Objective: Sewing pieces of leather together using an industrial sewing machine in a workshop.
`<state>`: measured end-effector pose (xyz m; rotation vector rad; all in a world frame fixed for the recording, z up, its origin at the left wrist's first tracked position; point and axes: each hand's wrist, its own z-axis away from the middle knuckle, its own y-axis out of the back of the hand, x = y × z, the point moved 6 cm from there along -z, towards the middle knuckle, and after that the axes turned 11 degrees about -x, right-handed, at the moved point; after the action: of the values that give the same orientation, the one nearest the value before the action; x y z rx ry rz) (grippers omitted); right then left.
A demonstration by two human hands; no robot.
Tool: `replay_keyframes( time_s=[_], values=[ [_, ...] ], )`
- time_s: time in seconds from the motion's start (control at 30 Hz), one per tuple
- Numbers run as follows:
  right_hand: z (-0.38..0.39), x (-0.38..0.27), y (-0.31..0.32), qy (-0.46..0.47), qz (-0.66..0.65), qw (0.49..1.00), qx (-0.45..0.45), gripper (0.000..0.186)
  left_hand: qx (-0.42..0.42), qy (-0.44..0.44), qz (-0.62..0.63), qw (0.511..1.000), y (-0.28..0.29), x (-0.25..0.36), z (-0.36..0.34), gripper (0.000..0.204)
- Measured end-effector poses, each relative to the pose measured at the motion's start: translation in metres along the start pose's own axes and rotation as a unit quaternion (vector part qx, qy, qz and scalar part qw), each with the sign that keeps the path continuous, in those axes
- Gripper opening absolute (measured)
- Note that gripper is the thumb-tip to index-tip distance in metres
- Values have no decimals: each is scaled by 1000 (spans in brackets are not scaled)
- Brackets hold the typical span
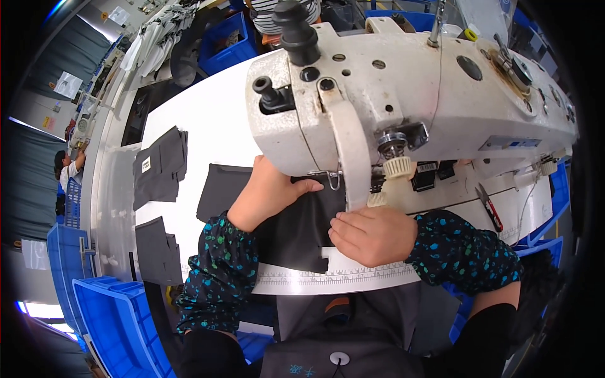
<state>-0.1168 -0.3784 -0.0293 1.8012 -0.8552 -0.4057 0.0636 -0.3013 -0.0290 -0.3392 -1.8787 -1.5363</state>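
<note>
Cloth point(293, 230), smooth and dark, near the desk's point(208, 113) curved front edge.
Left hand point(265, 194) and right hand point(378, 237) touch it, grips unclear; far-left edge has room.

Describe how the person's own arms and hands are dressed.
Both the left hand and the right hand are ungloved. The left sleeve cover and right sleeve cover are loose, wrinkled dark cloth speckled blue and green. Above them, plain black sleeves cover the arms.
</note>
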Motion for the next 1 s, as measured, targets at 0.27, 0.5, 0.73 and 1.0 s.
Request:
replay_keyframes(
  time_s=[0.27,0.5,0.73,1.0],
  values=[
    [2,-1,0,-13,-21,1000,-11,26,-18,-35,-276,961,-16,56,29,33],
    [2,0,-1,-19,-28,999,-12,26,-35,-78,-313,946,-36,64,37,33],
    [2,7,-2,-44,-29,999,-10,25,-10,-75,-298,951,-31,63,30,46],
    [2,9,0,-51,-25,998,-4,24,-19,-75,-292,953,-31,61,31,51]
  ],
)
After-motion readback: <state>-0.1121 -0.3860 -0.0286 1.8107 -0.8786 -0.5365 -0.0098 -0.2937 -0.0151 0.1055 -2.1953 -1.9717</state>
